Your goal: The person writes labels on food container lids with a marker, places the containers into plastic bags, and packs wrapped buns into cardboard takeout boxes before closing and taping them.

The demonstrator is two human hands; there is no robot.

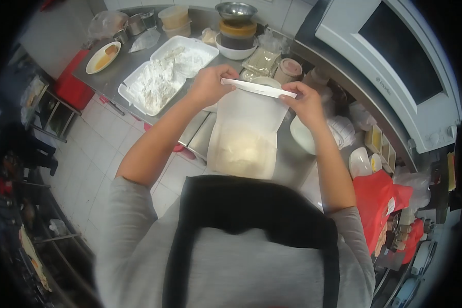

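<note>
A translucent white bag [249,115] hangs in front of my apron, with a pale cream-coloured mass showing through its lower part. Along its top edge runs a flat white folded band [259,88]. My left hand [213,84] pinches the left end of this band, and my right hand [305,101] pinches the right end between thumb and fingers. What the pale contents are cannot be made out. Left of the bag, an opened white foam box [123,93] on the steel counter holds pieces coated in white powder.
An oval plate [93,65] with orange liquid stands at the counter's far left. Stacked tubs [173,18], a metal bowl [235,11] and packets [262,60] line the back. A white microwave [395,56] is at upper right, a red bag [374,205] lower right.
</note>
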